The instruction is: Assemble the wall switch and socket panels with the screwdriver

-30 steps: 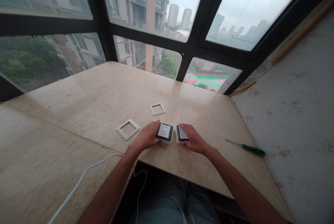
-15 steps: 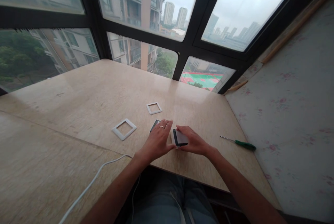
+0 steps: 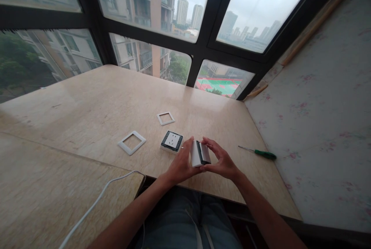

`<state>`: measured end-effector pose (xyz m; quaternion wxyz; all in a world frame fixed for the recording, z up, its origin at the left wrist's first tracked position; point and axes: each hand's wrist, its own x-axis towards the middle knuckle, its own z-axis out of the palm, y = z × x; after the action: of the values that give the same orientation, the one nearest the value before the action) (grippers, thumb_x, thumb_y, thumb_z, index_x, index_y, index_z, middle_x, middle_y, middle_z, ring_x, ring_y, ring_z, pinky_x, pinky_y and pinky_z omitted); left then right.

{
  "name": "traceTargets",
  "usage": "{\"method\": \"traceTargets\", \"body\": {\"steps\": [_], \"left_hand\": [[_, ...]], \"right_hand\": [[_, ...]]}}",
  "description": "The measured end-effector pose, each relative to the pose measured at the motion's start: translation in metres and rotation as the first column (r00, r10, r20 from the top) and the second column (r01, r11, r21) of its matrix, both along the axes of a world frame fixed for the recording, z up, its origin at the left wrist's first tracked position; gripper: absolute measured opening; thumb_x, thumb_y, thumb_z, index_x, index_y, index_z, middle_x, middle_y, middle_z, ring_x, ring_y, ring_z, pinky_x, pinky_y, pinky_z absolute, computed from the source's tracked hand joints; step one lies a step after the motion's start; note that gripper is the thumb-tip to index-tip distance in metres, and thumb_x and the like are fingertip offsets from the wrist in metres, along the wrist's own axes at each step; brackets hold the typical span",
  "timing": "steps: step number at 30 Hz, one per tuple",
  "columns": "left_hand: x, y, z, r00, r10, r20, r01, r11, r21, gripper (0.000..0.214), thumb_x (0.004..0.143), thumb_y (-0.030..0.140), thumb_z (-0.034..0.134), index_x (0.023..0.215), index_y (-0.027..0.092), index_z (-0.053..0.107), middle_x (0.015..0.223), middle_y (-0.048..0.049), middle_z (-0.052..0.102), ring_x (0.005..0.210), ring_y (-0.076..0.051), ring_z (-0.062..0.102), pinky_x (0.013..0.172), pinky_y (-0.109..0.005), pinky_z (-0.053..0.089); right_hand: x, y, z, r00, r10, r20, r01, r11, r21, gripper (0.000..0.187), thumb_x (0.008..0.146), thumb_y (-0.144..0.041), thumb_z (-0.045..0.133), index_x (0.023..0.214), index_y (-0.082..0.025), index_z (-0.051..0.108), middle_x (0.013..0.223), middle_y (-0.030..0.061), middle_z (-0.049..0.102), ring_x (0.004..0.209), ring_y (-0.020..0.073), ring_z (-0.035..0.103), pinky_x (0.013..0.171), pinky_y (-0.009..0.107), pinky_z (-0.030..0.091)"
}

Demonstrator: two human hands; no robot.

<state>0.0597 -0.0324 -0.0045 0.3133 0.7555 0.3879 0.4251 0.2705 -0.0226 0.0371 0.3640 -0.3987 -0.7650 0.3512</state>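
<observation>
Both hands hold a white wall switch module [image 3: 199, 153] with a dark front, lifted just above the table's near edge and tilted on its side. My left hand [image 3: 182, 162] grips its left side, a ring on one finger. My right hand [image 3: 222, 161] closes on its right side. A wall socket module [image 3: 172, 141] with a dark rim and white face lies flat on the beige table [image 3: 101, 106] just left of the hands, untouched.
Two white square frames lie on the table: a larger frame [image 3: 131, 142] to the left and a smaller frame [image 3: 165, 118] farther back. A green-handled screwdriver [image 3: 257, 152] lies to the right. A white cable [image 3: 95, 202] runs across the near left. Windows stand behind.
My left hand left the socket module and joined my right hand on the switch module. Both hands lifted the switch off the table toward me. The socket now lies uncovered.
</observation>
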Motion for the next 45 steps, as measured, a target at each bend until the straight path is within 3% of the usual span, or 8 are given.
{"method": "traceTargets", "body": {"steps": [4,7,19,28,37,45], "left_hand": [[0.005,-0.004,-0.002,0.990,0.021,0.141,-0.008,0.996,-0.090,0.105,0.071,0.059,0.079,0.151,0.020,0.023,0.147,-0.0214,0.039,0.137,-0.038,0.042,0.108,-0.058,0.041],[0.007,-0.004,-0.003,0.982,0.009,0.187,0.011,0.994,-0.104,0.096,0.070,0.056,0.080,0.145,0.021,0.033,0.140,-0.0189,0.045,0.130,-0.036,0.048,0.104,-0.054,0.046],[0.001,0.002,-0.008,0.996,0.017,0.089,-0.011,0.998,-0.067,0.093,0.065,0.048,0.085,0.139,0.022,0.035,0.134,-0.0166,0.047,0.126,-0.035,0.048,0.107,-0.055,0.040],[-0.002,0.000,-0.002,1.000,-0.014,0.022,0.016,0.995,-0.097,0.091,0.067,0.051,0.083,0.139,0.022,0.035,0.134,-0.0155,0.049,0.124,-0.035,0.050,0.104,-0.053,0.043],[-0.005,0.000,-0.003,0.999,-0.030,0.031,0.033,0.990,-0.134,0.092,0.064,0.046,0.084,0.137,0.022,0.034,0.134,-0.0150,0.049,0.124,-0.035,0.051,0.105,-0.053,0.042],[-0.002,-0.002,-0.006,0.996,0.006,0.083,0.006,0.990,-0.142,0.091,0.064,0.049,0.084,0.135,0.020,0.034,0.130,-0.0145,0.049,0.120,-0.034,0.053,0.102,-0.052,0.044]], "right_hand": [[0.002,-0.005,-0.005,0.998,0.035,-0.044,-0.038,0.996,-0.077,0.098,0.068,-0.041,0.087,0.151,-0.028,0.037,0.146,0.0128,0.052,0.137,0.0306,0.048,0.117,0.052,0.036],[0.003,-0.005,-0.007,0.996,0.092,0.021,-0.089,0.992,-0.088,0.095,0.074,-0.039,0.083,0.154,-0.030,0.032,0.155,0.0124,0.043,0.143,0.0303,0.040,0.119,0.055,0.032],[-0.003,-0.003,-0.029,1.000,0.018,-0.004,-0.018,0.997,-0.072,0.091,0.068,-0.045,0.086,0.146,-0.025,0.042,0.145,0.0148,0.052,0.137,0.0308,0.047,0.117,0.053,0.035],[-0.006,-0.004,-0.017,0.997,0.052,0.051,-0.051,0.998,-0.033,0.080,0.067,-0.046,0.086,0.133,-0.024,0.047,0.135,0.0138,0.050,0.132,0.0301,0.047,0.115,0.048,0.036],[-0.008,0.010,-0.009,0.979,0.167,0.115,-0.170,0.985,0.014,0.080,0.062,-0.047,0.088,0.127,-0.022,0.049,0.128,0.0136,0.048,0.125,0.0298,0.048,0.107,0.048,0.042],[-0.009,0.010,-0.005,0.977,0.159,0.144,-0.162,0.987,0.011,0.086,0.064,-0.043,0.088,0.137,-0.023,0.047,0.132,0.0146,0.052,0.125,0.0301,0.051,0.107,0.050,0.044]]}}
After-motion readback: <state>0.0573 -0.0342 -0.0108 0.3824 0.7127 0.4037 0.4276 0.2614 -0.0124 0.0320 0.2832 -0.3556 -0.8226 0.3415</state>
